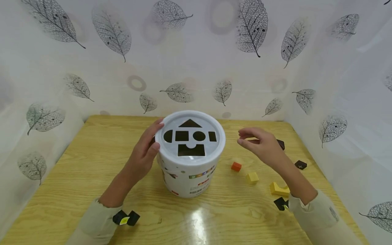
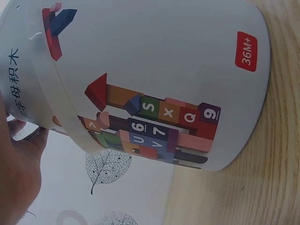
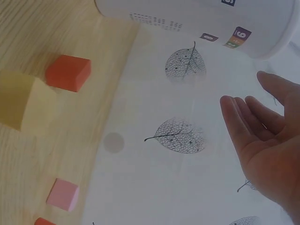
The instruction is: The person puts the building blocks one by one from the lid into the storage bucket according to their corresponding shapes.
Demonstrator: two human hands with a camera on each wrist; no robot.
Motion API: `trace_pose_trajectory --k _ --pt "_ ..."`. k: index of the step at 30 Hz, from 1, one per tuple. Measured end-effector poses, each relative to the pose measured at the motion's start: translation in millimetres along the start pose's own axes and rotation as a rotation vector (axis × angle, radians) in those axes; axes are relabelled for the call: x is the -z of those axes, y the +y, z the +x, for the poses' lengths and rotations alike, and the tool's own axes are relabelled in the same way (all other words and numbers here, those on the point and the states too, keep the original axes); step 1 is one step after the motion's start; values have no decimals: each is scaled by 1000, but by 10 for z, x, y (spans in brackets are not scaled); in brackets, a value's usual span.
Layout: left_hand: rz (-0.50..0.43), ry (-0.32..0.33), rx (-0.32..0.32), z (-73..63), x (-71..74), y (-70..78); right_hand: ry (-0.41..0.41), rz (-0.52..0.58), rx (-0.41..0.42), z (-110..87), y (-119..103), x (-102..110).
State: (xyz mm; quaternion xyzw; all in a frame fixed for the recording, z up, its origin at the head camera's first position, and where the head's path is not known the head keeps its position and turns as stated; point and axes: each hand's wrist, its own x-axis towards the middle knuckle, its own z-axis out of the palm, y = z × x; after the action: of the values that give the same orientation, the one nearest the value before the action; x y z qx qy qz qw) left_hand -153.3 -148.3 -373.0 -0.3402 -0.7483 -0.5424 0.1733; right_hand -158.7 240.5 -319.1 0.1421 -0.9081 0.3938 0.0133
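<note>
A white lidded bucket (image 1: 189,177) stands upright on the table, printed with pictures of letter blocks. Its lid (image 1: 166,151) has several dark cut-outs: triangle, square, circle, half-round, narrow rectangle and a notched one. My left hand (image 1: 142,153) holds the bucket's left side at the rim, thumb and fingers set apart along the edge. To the right of the lid, in the air, is my right hand (image 1: 263,144), its fingers loosely bent and nothing between them. Below it lie a red block (image 1: 236,166), a yellow block (image 1: 252,178) and a yellow arch block (image 1: 278,189).
Two dark blocks, one (image 1: 301,165) near the right table edge and another (image 1: 280,144) partly behind my right hand, lie on the wooden table (image 1: 92,163). A pink block (image 3: 63,194) shows in the right wrist view. Leaf-patterned curtains (image 1: 196,68) enclose the table's back and sides.
</note>
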Motion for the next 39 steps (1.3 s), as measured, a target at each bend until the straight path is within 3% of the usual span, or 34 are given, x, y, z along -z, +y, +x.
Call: trace_pose_trajectory --k 11,23,31,39 --pt "2 -3 -8 5 2 -6 -6 -60 -42 -86 388 -125" --pt "-13 3 -14 7 -3 -2 -57 -41 -67 -155 757 -293" --pt "-20 2 -21 10 -6 -11 -96 -49 -45 -176 917 -412" --pt "-28 -5 -21 6 -6 -11 -132 -85 -94 -176 974 -486"
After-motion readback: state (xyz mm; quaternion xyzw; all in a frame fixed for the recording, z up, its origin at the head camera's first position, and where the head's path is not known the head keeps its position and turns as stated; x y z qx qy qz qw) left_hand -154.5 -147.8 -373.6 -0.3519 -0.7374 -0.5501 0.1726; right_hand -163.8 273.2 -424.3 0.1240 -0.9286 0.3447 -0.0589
